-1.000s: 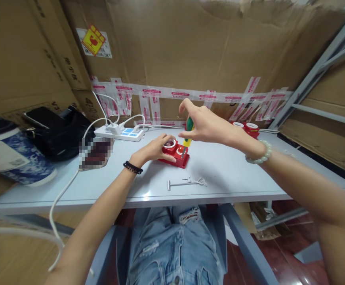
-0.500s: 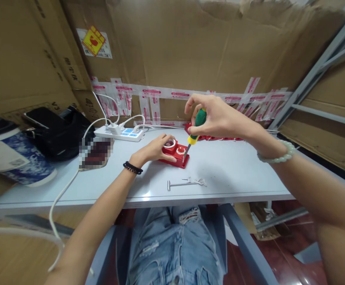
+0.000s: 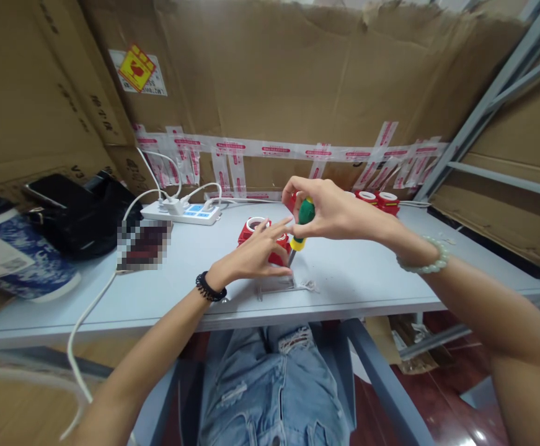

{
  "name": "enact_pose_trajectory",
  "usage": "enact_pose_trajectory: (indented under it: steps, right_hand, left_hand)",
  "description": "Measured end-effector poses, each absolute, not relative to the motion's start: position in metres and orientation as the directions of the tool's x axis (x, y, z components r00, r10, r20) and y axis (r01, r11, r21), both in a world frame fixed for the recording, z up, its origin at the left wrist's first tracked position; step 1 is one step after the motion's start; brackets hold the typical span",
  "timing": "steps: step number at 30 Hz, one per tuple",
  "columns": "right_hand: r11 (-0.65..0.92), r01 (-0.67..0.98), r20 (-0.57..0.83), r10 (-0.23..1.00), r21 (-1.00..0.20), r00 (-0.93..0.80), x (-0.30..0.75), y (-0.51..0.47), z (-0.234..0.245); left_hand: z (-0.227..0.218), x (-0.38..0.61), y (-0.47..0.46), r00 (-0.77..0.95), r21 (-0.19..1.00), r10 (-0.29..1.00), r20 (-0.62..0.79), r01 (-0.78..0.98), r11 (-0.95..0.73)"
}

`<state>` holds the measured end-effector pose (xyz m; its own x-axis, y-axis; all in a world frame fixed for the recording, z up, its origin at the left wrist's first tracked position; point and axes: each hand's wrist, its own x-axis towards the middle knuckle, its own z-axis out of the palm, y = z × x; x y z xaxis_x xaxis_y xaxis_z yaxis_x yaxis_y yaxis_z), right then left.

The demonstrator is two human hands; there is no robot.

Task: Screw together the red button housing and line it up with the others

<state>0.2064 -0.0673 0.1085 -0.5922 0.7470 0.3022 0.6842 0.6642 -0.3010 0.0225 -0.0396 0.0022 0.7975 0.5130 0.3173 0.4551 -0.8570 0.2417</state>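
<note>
A red block-shaped device (image 3: 247, 234) with a white ring on top sits on the table, its right part mostly behind fingers. My left hand (image 3: 255, 253) spreads over that right part, thumb low at the front and fingers stretched towards the screwdriver; whether it presses on the device is unclear. My right hand (image 3: 325, 207) grips a screwdriver (image 3: 305, 218) with a green and yellow handle. Its shaft tilts down to the device's right end, the tip hidden. Just in front, partly shaded by my left hand, lies a thin metal T-shaped tool (image 3: 274, 290) with small pieces.
More red devices (image 3: 387, 201) with white rings stand along the back by the cardboard wall (image 3: 297, 80). To the left are a white power strip (image 3: 183, 212) with cables, a blurred-out flat item (image 3: 144, 246), a black bag (image 3: 86, 217) and a large patterned cup (image 3: 23, 254).
My left hand has shifted right and nearer me across the device, fingers now spread wider. My right hand and the screwdriver have come lower. The view has turned slightly.
</note>
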Motion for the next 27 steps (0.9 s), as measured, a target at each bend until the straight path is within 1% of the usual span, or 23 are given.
enact_pose_trajectory:
  steps: [5, 8, 10, 12, 14, 15, 16, 17, 19, 20, 21, 22, 23, 25, 27]
  right_hand:
    - [0.687, 0.655, 0.400, 0.722, -0.315, -0.565, 0.213, -0.062, 0.114]
    - [0.681, 0.652, 0.499, 0.714, -0.332, -0.491, 0.219, -0.057, 0.122]
    - [0.651, 0.677, 0.581, 0.714, -0.344, -0.391, 0.223, -0.050, 0.125]
    - [0.616, 0.698, 0.671, 0.694, -0.366, -0.260, 0.226, -0.037, 0.123]
    - [0.599, 0.684, 0.753, 0.648, -0.416, -0.110, 0.228, -0.018, 0.114]
    - [0.591, 0.661, 0.777, 0.629, -0.462, -0.019, 0.229, -0.007, 0.108]
    - [0.582, 0.619, 0.774, 0.629, -0.527, 0.067, 0.229, 0.004, 0.101]
    - [0.573, 0.545, 0.740, 0.657, -0.612, 0.141, 0.229, 0.014, 0.094]
    - [0.497, 0.306, 0.569, 0.792, -0.812, 0.222, 0.228, 0.029, 0.080]
    - [0.440, 0.204, 0.478, 0.852, -0.875, 0.213, 0.228, 0.034, 0.074]
    - [0.384, 0.136, 0.405, 0.894, -0.913, 0.192, 0.229, 0.036, 0.069]
    - [0.341, 0.105, 0.354, 0.923, -0.934, 0.152, 0.229, 0.035, 0.065]
    - [0.318, 0.116, 0.330, 0.939, -0.941, 0.096, 0.230, 0.033, 0.061]
    - [0.323, 0.228, 0.318, 0.946, -0.919, -0.057, 0.230, 0.026, 0.053]
    - [0.388, 0.384, 0.306, 0.916, -0.838, -0.258, 0.227, 0.018, 0.046]
  left_hand:
    - [-0.003, 0.024, -0.040, 0.822, 0.244, 0.492, 0.288, 0.433, -0.867]
    - [0.001, 0.020, -0.039, 0.787, 0.262, 0.496, 0.367, 0.425, -0.867]
    - [0.004, 0.013, -0.034, 0.715, 0.271, 0.534, 0.452, 0.460, -0.846]
    - [0.006, 0.003, -0.025, 0.620, 0.277, 0.595, 0.511, 0.537, -0.797]
    - [0.005, -0.008, -0.013, 0.543, 0.288, 0.651, 0.530, 0.607, -0.741]
    - [0.003, -0.013, -0.007, 0.530, 0.301, 0.675, 0.514, 0.625, -0.720]
    - [0.001, -0.017, -0.002, 0.531, 0.326, 0.699, 0.479, 0.631, -0.704]
    - [-0.001, -0.020, 0.003, 0.538, 0.364, 0.722, 0.435, 0.628, -0.688]
    - [-0.006, -0.024, 0.009, 0.552, 0.434, 0.751, 0.362, 0.613, -0.660]
    - [-0.007, -0.025, 0.011, 0.554, 0.458, 0.758, 0.346, 0.605, -0.651]
    - [-0.009, -0.025, 0.013, 0.553, 0.473, 0.760, 0.342, 0.597, -0.647]
    - [-0.009, -0.025, 0.013, 0.549, 0.482, 0.760, 0.346, 0.591, -0.647]
    - [-0.010, -0.025, 0.014, 0.544, 0.487, 0.760, 0.356, 0.586, -0.648]
    - [-0.009, -0.025, 0.014, 0.536, 0.494, 0.752, 0.382, 0.570, -0.657]
    - [-0.008, -0.024, 0.013, 0.524, 0.504, 0.743, 0.417, 0.547, -0.669]
